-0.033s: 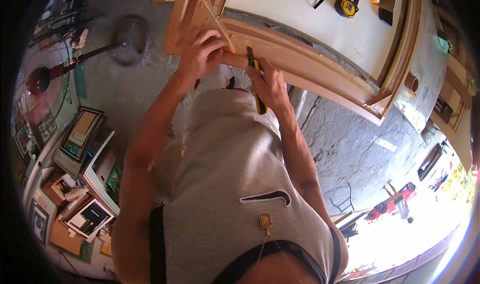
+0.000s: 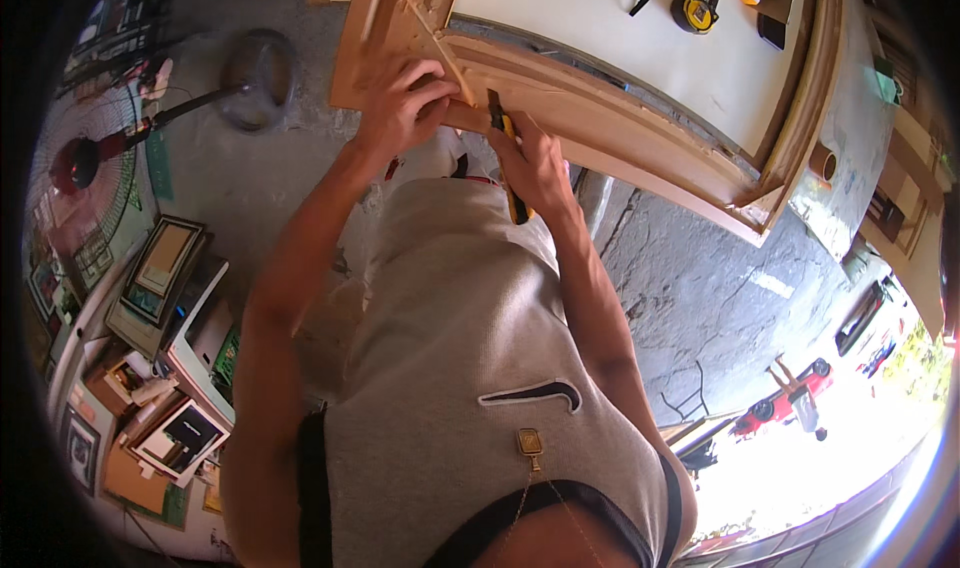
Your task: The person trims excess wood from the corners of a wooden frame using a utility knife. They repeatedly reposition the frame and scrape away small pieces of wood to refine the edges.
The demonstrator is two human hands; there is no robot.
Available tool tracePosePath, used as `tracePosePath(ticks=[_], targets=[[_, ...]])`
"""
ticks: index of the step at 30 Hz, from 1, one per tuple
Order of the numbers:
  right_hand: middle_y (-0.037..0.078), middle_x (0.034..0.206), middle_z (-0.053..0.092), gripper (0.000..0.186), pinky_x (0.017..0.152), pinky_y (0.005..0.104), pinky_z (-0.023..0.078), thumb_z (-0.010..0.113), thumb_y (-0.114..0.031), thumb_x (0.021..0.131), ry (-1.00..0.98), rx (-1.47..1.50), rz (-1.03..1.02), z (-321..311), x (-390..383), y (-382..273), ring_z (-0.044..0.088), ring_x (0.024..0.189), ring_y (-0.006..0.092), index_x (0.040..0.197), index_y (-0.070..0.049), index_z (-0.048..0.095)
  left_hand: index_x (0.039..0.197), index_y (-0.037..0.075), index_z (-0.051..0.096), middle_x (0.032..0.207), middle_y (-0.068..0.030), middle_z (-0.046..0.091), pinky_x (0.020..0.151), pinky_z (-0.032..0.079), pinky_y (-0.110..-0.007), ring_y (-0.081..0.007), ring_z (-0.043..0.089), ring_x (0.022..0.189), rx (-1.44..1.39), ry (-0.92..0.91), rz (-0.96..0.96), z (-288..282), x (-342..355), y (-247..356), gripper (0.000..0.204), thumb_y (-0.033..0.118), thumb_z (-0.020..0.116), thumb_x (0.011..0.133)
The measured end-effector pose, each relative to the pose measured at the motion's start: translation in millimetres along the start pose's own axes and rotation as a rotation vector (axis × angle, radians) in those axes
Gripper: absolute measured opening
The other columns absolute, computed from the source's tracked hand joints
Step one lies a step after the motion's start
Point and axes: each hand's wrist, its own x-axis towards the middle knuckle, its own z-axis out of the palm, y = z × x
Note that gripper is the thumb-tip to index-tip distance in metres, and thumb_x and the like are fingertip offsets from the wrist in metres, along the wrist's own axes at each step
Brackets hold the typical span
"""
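Note:
My right hand (image 2: pixel 530 161) is wrapped around a yellow-and-black utility knife (image 2: pixel 516 204). Its dark blade (image 2: pixel 494 106) points away from me, against the near edge of a brown wooden frame (image 2: pixel 620 158). Just left of the blade, my left hand (image 2: pixel 410 106) has its fingers curled over a short brown wooden piece (image 2: pixel 466 118) at that edge. Whether this piece is loose or part of the frame, I cannot tell. A thin wooden strip (image 2: pixel 432 40) lies slantwise across the frame's corner, its near end by my left fingertips.
Inside the frame, on a white panel (image 2: pixel 580 18), lie a yellow tape measure (image 2: pixel 692 10) and other tools. A fan (image 2: pixel 80 163) stands at the left, above stacked picture frames (image 2: pixel 160 268). At the lower right, a person (image 2: pixel 801 404) and a red vehicle (image 2: pixel 765 415) appear outside.
My right hand and the knife have shifted very slightly left and away from me. My left hand keeps its place on the wooden piece.

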Motion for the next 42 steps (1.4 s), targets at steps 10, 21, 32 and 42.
tracePosePath(ticks=[10, 21, 32, 42], targets=[[0.018, 0.075, 0.065, 0.031, 0.051, 0.0363, 0.049, 0.064, -0.013, 0.09, 0.042, -0.11, -0.245, 20.6, 24.1, -5.6, 0.062, 0.053, 0.023, 0.117, 0.001, 0.062, 0.093, 0.015, 0.066, 0.106, 0.0003, 0.059, 0.09, 0.043, -0.041, -0.0221, 0.058, 0.099, 0.103, 0.083, 0.243, 18.0, -4.6, -34.2, 0.022, 0.016, 0.075, 0.074], [0.018, 0.075, 0.063, 0.03, 0.058, 0.0397, 0.049, 0.063, -0.015, 0.089, 0.027, -0.107, -0.043, 29.8, 18.9, -25.1, 0.063, 0.059, 0.0292, 0.114, 0.002, 0.061, 0.102, 0.016, 0.062, 0.107, 0.0002, 0.056, 0.089, 0.042, -0.04, -0.0201, 0.057, 0.101, 0.143, 0.052, 0.277, 16.9, -4.4, -35.8, 0.024, 0.016, 0.072, 0.08], [0.026, 0.071, 0.061, 0.029, 0.068, 0.0481, 0.047, 0.061, -0.023, 0.088, 0.024, -0.16, 0.193, 37.2, 19.0, -46.1, 0.063, 0.071, 0.0442, 0.093, 0.006, 0.06, 0.104, 0.014, 0.062, 0.107, -0.0005, 0.056, 0.091, 0.041, -0.041, -0.02, 0.057, 0.101, 0.122, 0.061, 0.282, 17.5, -1.9, -33.6, 0.024, 0.015, 0.071, 0.082], [0.027, 0.071, 0.062, 0.03, 0.071, 0.0505, 0.048, 0.06, -0.023, 0.088, 0.05, -0.186, 0.242, 45.6, 16.8, -45.1, 0.062, 0.072, 0.0468, 0.09, 0.007, 0.061, 0.104, 0.014, 0.062, 0.107, -0.0004, 0.057, 0.092, 0.041, -0.041, -0.02, 0.058, 0.101, 0.137, 0.045, 0.262, 19.6, -3.5, -35.1, 0.024, 0.015, 0.07, 0.081]])
